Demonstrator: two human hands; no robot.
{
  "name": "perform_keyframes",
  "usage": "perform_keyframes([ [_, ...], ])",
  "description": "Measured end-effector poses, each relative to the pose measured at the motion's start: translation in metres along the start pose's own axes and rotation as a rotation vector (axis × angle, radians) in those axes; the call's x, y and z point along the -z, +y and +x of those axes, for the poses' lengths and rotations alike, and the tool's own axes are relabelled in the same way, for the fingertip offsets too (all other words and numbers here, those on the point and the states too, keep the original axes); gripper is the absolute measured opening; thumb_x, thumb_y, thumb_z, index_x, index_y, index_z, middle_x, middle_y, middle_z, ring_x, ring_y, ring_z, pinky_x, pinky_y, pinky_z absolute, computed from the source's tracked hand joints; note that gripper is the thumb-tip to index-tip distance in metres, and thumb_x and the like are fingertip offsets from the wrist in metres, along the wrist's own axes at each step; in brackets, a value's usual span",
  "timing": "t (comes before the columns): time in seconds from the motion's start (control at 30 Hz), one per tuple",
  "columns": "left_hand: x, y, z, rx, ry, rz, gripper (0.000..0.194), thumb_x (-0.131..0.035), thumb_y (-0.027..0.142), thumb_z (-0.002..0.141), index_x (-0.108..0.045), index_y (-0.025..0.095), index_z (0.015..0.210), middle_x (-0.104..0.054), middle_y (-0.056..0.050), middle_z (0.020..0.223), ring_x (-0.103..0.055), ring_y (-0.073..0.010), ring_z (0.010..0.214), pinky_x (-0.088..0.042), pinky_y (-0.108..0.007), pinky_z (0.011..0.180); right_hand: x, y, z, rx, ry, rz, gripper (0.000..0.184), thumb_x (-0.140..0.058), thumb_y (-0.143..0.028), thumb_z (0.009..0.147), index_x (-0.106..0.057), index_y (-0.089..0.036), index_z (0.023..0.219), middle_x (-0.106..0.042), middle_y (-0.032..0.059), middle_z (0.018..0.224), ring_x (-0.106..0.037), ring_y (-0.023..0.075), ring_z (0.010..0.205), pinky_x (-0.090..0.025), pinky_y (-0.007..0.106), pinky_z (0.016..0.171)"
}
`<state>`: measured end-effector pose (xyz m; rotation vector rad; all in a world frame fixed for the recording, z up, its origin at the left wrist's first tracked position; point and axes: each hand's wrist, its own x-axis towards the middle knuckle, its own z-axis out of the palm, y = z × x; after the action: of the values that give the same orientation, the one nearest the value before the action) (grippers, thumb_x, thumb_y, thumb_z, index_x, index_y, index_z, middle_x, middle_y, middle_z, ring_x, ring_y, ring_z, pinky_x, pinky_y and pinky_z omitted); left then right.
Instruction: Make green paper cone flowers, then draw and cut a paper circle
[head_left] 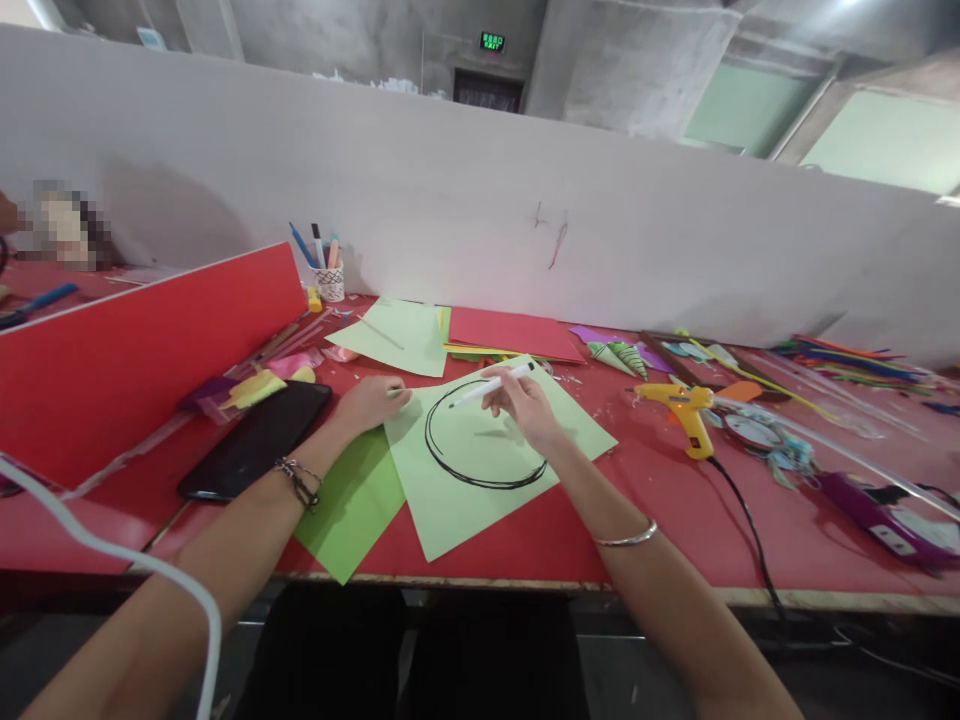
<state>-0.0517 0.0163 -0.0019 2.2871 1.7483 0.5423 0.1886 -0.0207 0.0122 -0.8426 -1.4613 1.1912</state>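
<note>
A white marker [487, 386] with a dark tip is held in my right hand [523, 405], slanting above a pale green sheet [450, 525]. On that sheet, several overlapping black strokes form a large circle [480, 484], partly hidden by my right hand. My left hand [373, 405] lies at the sheet's left edge with its fingers curled together. A small pale bit shows at those fingertips; I cannot make out what it is. Under the left wrist and partly beneath the pale sheet is a brighter green sheet [352, 515].
A black phone [255, 445] and an upright red board [150, 345] stand to the left. Behind are a pen cup [330, 282] and a red sheet [510, 332]. At right lie a yellow glue gun [686, 410] with a cord and a purple power strip [885, 515]. A white cable [172, 575] crosses the lower left.
</note>
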Motion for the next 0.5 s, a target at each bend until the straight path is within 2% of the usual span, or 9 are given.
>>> perform_keyframes([
  [0.1, -0.002, -0.001, 0.0, -0.051, 0.013, 0.017, 0.033, -0.038, 0.043, 0.074, -0.058, 0.018, 0.066, -0.061, -0.004, 0.066, -0.052, -0.0163, 0.062, -0.032, -0.025, 0.055, -0.006, 0.0, -0.004, -0.03, -0.048, -0.075, 0.025, -0.053, -0.042, 0.073, -0.059, -0.019, 0.079, -0.058, 0.0003, 0.064, -0.054, 0.01, 0.059, -0.043, 0.025, 0.059],
  [0.2, -0.004, -0.002, 0.0, -0.055, 0.001, 0.003, 0.034, -0.037, 0.044, 0.074, -0.058, 0.018, 0.067, -0.061, -0.004, 0.067, -0.051, -0.0155, 0.062, -0.031, -0.024, 0.055, -0.01, -0.003, -0.008, -0.065, -0.156, -0.138, 0.022, -0.058, -0.039, 0.07, -0.06, -0.019, 0.081, -0.062, 0.0017, 0.074, -0.058, 0.0118, 0.069, -0.045, 0.026, 0.065],
  [0.27, -0.004, -0.002, 0.0, -0.05, 0.003, -0.005, 0.035, -0.038, 0.044, 0.074, -0.059, 0.018, 0.068, -0.062, -0.004, 0.069, -0.051, -0.0158, 0.063, -0.032, -0.024, 0.056, -0.011, -0.003, -0.01, -0.094, -0.208, -0.143, 0.022, -0.056, -0.04, 0.071, -0.059, -0.019, 0.077, -0.062, 0.0012, 0.071, -0.058, 0.011, 0.064, -0.045, 0.026, 0.062],
  [0.37, -0.002, -0.001, 0.0, -0.054, 0.012, -0.012, 0.034, -0.038, 0.044, 0.073, -0.06, 0.018, 0.068, -0.063, -0.004, 0.07, -0.052, -0.0166, 0.065, -0.032, -0.024, 0.057, -0.011, 0.002, -0.009, -0.149, -0.171, -0.143, 0.023, -0.054, -0.041, 0.073, -0.053, -0.019, 0.07, -0.061, -0.0009, 0.061, -0.054, 0.0088, 0.054, -0.042, 0.023, 0.054],
  [0.5, -0.001, 0.0, -0.001, -0.044, 0.006, -0.018, 0.033, -0.039, 0.043, 0.074, -0.061, 0.018, 0.069, -0.063, -0.005, 0.07, -0.053, -0.0172, 0.066, -0.032, -0.024, 0.056, -0.009, 0.007, -0.008, -0.212, -0.13, -0.136, 0.023, -0.055, -0.041, 0.072, -0.049, -0.019, 0.071, -0.062, -0.0015, 0.06, -0.056, 0.0099, 0.054, -0.041, 0.021, 0.05],
])
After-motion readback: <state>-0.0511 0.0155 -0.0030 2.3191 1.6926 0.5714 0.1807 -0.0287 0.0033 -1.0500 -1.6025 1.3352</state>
